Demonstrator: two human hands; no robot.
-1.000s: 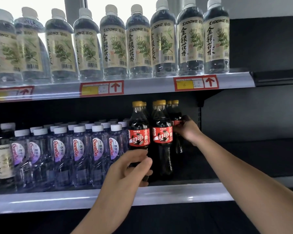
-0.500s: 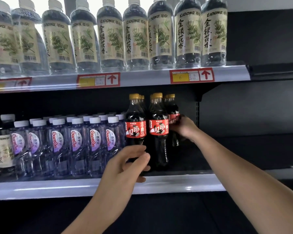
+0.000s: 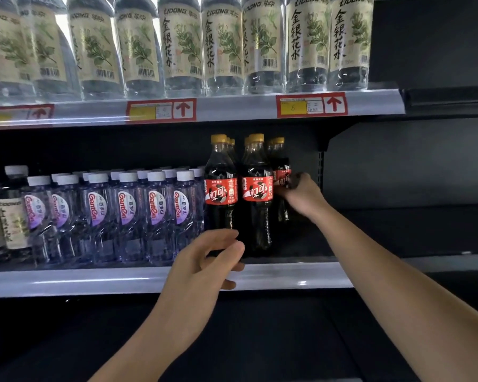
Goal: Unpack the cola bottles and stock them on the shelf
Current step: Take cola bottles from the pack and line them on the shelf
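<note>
Right now the cola bottles [image 3: 257, 194] stand upright in three short rows on the middle shelf [image 3: 94, 282], at the right end of its stocked stretch, approx. under the right price tag [image 3: 311, 105] of the shelf above. Front-left bottle [image 3: 220, 188] and front-mid bottle sit just back from the shelf's front lip; yellow caps, red labels w/ white lettering. Right hand [image 3: 301, 197] reaches in beside the rightmost row & grips a cola bottle [image 3: 282, 179] further back at label height, fingers curled round it. Left hand [image 3: 204, 266] sits in front of the shelf lip, below the front-left bottle, thumb & fingers loosely curved, holding nothing; whether the fingertips touch that bottle's base, can't tell. Left of the colas, touching or nearly so, Ganten water bottles [image 3: 155, 208] w/ white caps fill the shelf in rows. Top shelf [image 3: 232, 108] carries a row of Lidong honeysuckle-water bottles [image 3: 221, 45] along its front edge.
</note>
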